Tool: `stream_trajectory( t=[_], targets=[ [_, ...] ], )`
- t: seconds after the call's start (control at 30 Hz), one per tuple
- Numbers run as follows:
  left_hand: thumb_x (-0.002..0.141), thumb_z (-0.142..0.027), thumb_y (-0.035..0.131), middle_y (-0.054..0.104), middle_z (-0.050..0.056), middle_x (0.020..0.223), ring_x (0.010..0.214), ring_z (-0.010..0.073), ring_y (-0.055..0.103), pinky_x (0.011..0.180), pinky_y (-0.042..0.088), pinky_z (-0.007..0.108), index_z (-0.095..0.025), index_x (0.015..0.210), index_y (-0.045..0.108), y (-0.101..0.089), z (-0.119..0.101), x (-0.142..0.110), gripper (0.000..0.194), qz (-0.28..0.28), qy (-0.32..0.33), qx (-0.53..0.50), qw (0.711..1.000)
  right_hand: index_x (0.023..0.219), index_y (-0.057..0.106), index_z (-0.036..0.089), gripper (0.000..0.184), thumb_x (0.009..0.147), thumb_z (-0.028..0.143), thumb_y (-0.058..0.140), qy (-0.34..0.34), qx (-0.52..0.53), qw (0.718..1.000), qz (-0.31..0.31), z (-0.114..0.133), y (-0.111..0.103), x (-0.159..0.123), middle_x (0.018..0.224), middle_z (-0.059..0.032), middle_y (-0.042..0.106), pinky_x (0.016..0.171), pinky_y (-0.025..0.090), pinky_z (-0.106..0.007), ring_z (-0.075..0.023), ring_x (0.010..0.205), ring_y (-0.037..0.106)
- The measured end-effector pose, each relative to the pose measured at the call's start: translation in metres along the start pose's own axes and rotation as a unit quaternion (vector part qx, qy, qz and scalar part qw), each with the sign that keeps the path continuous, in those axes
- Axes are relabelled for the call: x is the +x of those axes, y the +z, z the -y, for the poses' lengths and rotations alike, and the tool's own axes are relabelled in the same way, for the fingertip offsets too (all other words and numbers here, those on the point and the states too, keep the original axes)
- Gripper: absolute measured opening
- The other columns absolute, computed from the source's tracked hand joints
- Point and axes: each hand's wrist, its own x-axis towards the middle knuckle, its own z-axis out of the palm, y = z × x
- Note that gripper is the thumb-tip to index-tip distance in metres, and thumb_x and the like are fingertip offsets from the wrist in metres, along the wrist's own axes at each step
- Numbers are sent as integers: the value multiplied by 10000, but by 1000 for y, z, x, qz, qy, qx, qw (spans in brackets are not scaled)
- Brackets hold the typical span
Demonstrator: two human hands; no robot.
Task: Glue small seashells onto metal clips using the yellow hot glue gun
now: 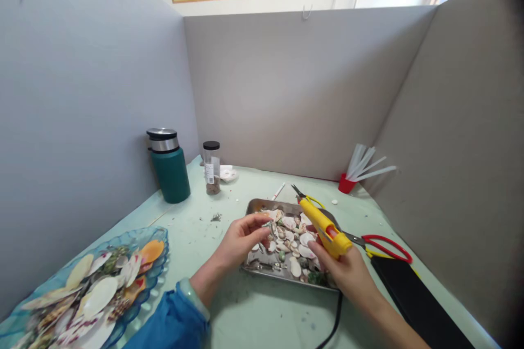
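My right hand (341, 270) is wrapped round a yellow hot glue gun (325, 229), tilted above the right side of a metal tray (286, 279). A black cord (338, 316) hangs down below the gun. My left hand (245, 237), in a blue sleeve (176, 319), is over the tray's left side. Its thumb and fingers are pinched together; a small pale greenish bit shows at the tips, too small to name. Many small seashells (289, 237) lie in the tray, some hidden behind my hands.
On the left stands a blue glass dish (161, 253) of larger shells. Behind are a green flask (170, 174) and a clear jar (212, 169). To the right are red-handled scissors (388, 245), a black flat object (417, 300) and a red cup (346, 184) of glue sticks. Partitions enclose the table.
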Motion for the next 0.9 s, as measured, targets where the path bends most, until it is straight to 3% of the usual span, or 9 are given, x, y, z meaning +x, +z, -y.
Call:
stream_trajectory(
  t=[0.1, 0.33, 0.63, 0.73, 0.9],
  targets=[
    [665, -297, 763, 643, -14, 655, 567, 110, 596, 592, 475, 240, -139, 897, 664, 0, -1, -1, 298, 1, -6, 16, 1000, 1070, 644, 153, 426, 740, 419, 685, 0, 2, 1000, -14, -8, -2, -5, 675, -6, 573, 441, 382, -235, -113, 494, 461],
    [731, -252, 721, 646, -4, 731, 649, 112, 623, 659, 479, 233, -153, 980, 627, -3, -3, 0, 284, 10, -19, 17, 1000, 1123, 598, 148, 429, 799, 423, 652, 89, 83, 988, 97, -6, -11, -6, 547, 60, 444, 426, 338, -210, -85, 464, 404],
    [798, -233, 636, 617, 9, 749, 710, 135, 607, 686, 455, 250, -163, 1064, 580, -10, -2, 0, 281, 9, -32, 38, 999, 1155, 567, 165, 453, 801, 431, 660, 140, 155, 972, 102, -10, -13, -4, 533, 64, 446, 454, 349, -224, -89, 478, 409],
    [826, -189, 567, 604, 18, 772, 660, 125, 566, 641, 447, 254, -172, 1066, 585, -11, -7, -1, 242, 6, 3, 156, 988, 1117, 594, 178, 437, 778, 438, 680, 151, 162, 971, 88, -7, -12, -4, 526, 63, 442, 435, 340, -220, -89, 465, 398],
    [835, -154, 545, 605, 85, 1061, 795, 160, 560, 764, 456, 321, -192, 1087, 617, -16, -11, -2, 264, 58, 129, 399, 906, 1057, 629, 191, 403, 755, 451, 694, 162, 161, 972, 52, 0, -9, -5, 543, 55, 463, 436, 338, -218, -81, 459, 393]
  ],
)
